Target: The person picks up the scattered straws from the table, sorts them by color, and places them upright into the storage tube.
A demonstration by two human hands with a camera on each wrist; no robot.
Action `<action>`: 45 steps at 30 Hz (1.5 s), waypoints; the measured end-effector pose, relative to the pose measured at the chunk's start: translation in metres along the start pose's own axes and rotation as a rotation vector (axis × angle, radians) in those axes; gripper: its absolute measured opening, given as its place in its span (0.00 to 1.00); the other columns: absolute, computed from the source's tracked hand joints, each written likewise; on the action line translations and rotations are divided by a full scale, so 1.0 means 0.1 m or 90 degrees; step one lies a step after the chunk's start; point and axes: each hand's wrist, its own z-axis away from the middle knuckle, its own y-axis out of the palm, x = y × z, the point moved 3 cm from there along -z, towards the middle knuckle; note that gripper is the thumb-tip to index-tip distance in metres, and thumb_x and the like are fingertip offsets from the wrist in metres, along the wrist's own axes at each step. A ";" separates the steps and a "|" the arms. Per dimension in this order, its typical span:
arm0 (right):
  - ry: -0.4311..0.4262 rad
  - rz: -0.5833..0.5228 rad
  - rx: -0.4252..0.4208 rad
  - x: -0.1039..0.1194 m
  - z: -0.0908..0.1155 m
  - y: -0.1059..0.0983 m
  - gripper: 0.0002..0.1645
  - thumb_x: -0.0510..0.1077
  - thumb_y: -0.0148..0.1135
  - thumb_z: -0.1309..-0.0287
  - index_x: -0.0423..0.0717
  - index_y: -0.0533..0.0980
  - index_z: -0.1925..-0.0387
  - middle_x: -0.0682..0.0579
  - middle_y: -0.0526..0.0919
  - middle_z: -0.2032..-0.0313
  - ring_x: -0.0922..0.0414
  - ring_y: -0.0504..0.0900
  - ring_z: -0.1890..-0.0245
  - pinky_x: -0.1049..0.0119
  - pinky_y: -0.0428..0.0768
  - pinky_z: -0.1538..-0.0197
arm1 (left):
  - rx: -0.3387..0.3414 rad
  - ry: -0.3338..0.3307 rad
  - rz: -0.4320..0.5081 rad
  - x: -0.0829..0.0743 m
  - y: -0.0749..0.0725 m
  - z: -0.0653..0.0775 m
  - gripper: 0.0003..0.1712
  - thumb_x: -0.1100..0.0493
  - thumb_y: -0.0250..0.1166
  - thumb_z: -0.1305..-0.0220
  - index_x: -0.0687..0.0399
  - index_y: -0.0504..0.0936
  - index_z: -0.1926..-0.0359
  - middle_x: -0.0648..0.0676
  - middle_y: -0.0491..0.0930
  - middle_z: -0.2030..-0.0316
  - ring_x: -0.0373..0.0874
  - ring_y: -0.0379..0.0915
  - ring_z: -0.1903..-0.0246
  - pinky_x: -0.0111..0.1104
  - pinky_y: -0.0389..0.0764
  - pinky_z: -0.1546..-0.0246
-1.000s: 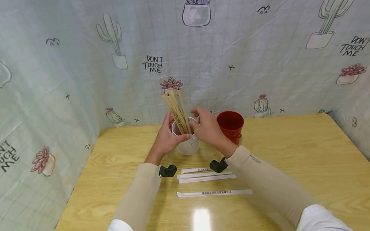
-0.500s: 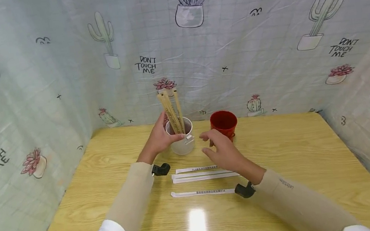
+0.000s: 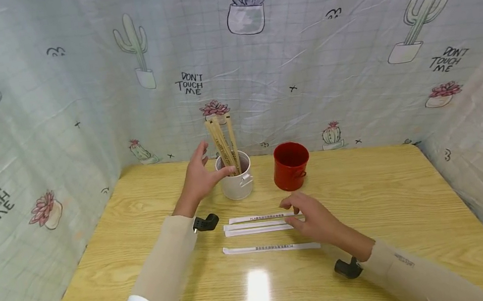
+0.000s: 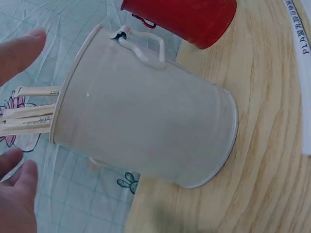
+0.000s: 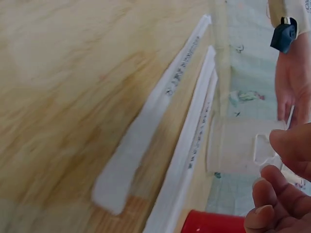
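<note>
A small white metal bucket point(image 3: 234, 188) stands upright at the back of the table, with several tan printed paper-wrapped sticks point(image 3: 220, 143) leaning in it. Thumb and fingers of my left hand point(image 3: 197, 182) are spread at its left side, the thumb reaching over the near rim. In the left wrist view, that hand's fingers are apart from the white bucket point(image 4: 141, 107). Over the right ends of several white paper-wrapped straws point(image 3: 256, 230) hovers my right hand point(image 3: 317, 219). Its fingers are loosely bent and hold nothing, as the right wrist view also shows.
A red metal bucket point(image 3: 288, 177) stands to the right of the white one. The straws lie roughly parallel across the wooden table point(image 3: 389, 192). Behind it hangs a cactus-print sheet point(image 3: 285, 63), with more of it along both sides.
My right hand has left the white bucket and moved right and toward me, over the straws. My left hand has eased off the bucket's side, its fingers spreading wider.
</note>
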 end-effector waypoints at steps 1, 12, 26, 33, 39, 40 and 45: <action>0.003 0.001 0.005 -0.02 0.02 -0.01 0.18 0.36 0.70 0.37 0.43 0.80 0.46 0.46 0.85 0.51 0.56 0.79 0.58 0.62 0.83 0.53 | -0.011 0.007 0.014 0.00 0.01 0.02 0.67 0.40 0.79 0.44 0.42 0.45 0.15 0.52 0.50 0.17 0.59 0.53 0.19 0.50 0.65 0.22; 0.014 0.020 0.025 -0.17 0.17 -0.05 0.16 0.36 0.72 0.39 0.44 0.82 0.49 0.50 0.86 0.55 0.55 0.80 0.56 0.59 0.84 0.50 | -0.024 0.146 0.138 -0.20 0.37 0.14 0.62 0.58 0.79 0.41 0.55 0.49 0.16 0.59 0.54 0.19 0.52 0.52 0.18 0.48 0.61 0.20; 0.040 0.060 0.067 -0.31 0.30 -0.06 0.13 0.37 0.72 0.38 0.47 0.83 0.52 0.58 0.85 0.58 0.59 0.77 0.59 0.64 0.82 0.52 | 0.024 0.172 0.157 -0.38 0.82 0.12 0.62 0.56 0.80 0.42 0.44 0.50 0.16 0.51 0.58 0.19 0.50 0.54 0.19 0.46 0.61 0.20; 0.028 0.074 0.068 -0.37 0.33 -0.09 0.13 0.36 0.72 0.39 0.46 0.84 0.52 0.57 0.86 0.58 0.59 0.77 0.59 0.64 0.82 0.53 | 0.041 0.183 0.123 -0.46 1.06 0.03 0.62 0.53 0.80 0.42 0.45 0.50 0.16 0.50 0.59 0.19 0.50 0.54 0.19 0.43 0.61 0.20; 0.020 0.079 0.056 -0.44 0.35 -0.11 0.13 0.36 0.73 0.40 0.45 0.84 0.53 0.55 0.86 0.59 0.57 0.79 0.60 0.63 0.82 0.53 | 0.056 0.160 0.098 -0.48 1.23 -0.02 0.63 0.50 0.80 0.42 0.48 0.49 0.16 0.52 0.57 0.18 0.48 0.54 0.19 0.43 0.61 0.20; 0.012 0.078 0.051 -0.46 0.35 -0.11 0.13 0.36 0.73 0.40 0.45 0.84 0.53 0.55 0.87 0.59 0.57 0.79 0.60 0.63 0.82 0.53 | 0.055 0.157 0.096 -0.49 1.25 -0.03 0.62 0.49 0.80 0.42 0.48 0.50 0.16 0.52 0.57 0.18 0.48 0.54 0.19 0.43 0.61 0.20; -0.011 0.059 0.032 -0.51 0.34 -0.08 0.10 0.35 0.72 0.40 0.44 0.85 0.56 0.53 0.88 0.60 0.56 0.80 0.62 0.64 0.82 0.56 | 0.048 0.138 0.090 -0.49 1.38 -0.06 0.60 0.49 0.79 0.41 0.41 0.51 0.17 0.52 0.59 0.19 0.49 0.56 0.19 0.46 0.64 0.21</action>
